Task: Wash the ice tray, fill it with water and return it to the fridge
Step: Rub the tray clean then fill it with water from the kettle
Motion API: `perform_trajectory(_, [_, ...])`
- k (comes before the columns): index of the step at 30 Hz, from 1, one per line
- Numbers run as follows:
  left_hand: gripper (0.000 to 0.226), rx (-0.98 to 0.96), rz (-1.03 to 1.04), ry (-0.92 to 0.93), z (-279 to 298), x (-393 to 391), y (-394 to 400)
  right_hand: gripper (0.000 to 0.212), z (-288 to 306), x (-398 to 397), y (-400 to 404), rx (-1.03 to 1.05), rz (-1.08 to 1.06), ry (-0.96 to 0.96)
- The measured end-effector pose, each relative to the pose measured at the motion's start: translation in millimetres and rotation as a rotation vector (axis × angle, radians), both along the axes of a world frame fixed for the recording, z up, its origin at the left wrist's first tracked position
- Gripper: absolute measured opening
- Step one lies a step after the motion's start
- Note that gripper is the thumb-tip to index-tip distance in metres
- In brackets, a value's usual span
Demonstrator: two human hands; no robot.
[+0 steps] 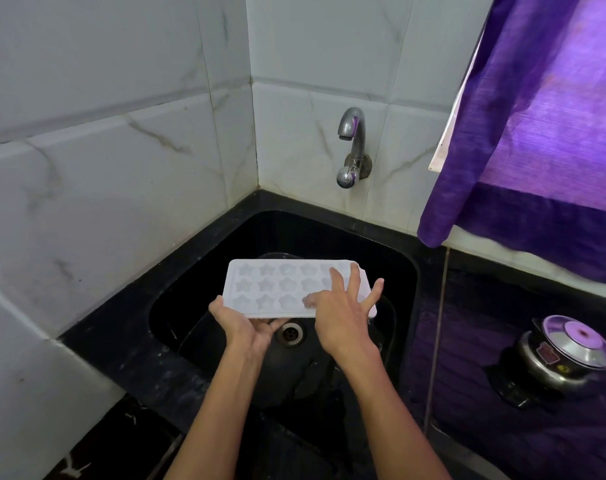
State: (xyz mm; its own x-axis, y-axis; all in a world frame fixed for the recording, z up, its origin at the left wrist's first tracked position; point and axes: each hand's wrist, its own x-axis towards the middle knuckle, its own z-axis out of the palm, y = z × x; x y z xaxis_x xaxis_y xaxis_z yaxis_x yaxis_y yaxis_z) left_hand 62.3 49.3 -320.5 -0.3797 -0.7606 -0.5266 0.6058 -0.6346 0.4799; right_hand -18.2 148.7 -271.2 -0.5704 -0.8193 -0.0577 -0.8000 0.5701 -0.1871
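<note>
Wash step: I hold tray (pixel 280 287) over sink (pixel 403 271), left hand (pixel 240 325) gripping its near-left edge, right hand (pixel 343 306) spread flat rubbing the right cells; tap (pixel 351 147) dry, likely needs opening next.

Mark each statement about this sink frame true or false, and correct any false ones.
1. The ice tray is held above the black sink. True.
2. Water is streaming from the tap. False: no stream is visible.
3. The left hand holds the tray at its near-left corner. True.
4. The right hand grips the tap. False: its fingers lie spread on the tray's top.
5. A metal pot stands left of the sink. False: it is on the right.
</note>
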Motion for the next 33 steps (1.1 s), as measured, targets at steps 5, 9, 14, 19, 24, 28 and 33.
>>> perform_trajectory(5, [0.060, 0.004, -0.013, -0.006, -1, -1, 0, 0.048, 3, -7, -1, -0.001, -0.054, -0.051])
perform_trajectory(9, [0.059, -0.007, -0.020, -0.014, -1, -4, 3, 0.040, 1, -3, -1, 0.002, -0.046, -0.004])
perform_trajectory(14, [0.058, -0.021, -0.016, -0.029, -5, -2, 3, 0.044, -4, -4, 0, 0.003, -0.037, -0.017])
perform_trajectory(19, [0.060, -0.008, -0.019, -0.023, -5, -1, 1, 0.038, -3, -2, -1, -0.066, -0.042, 0.005])
perform_trajectory(24, [0.059, -0.012, -0.015, -0.026, -3, -1, 3, 0.058, -4, 5, -7, -0.110, 0.032, -0.014])
perform_trajectory(28, [0.058, -0.024, -0.028, -0.036, -3, -2, 4, 0.057, -7, 13, -8, -0.069, 0.086, -0.033])
perform_trajectory(33, [0.057, -0.028, -0.032, -0.051, -4, -1, 5, 0.052, -7, 12, -6, -0.058, 0.082, -0.013])
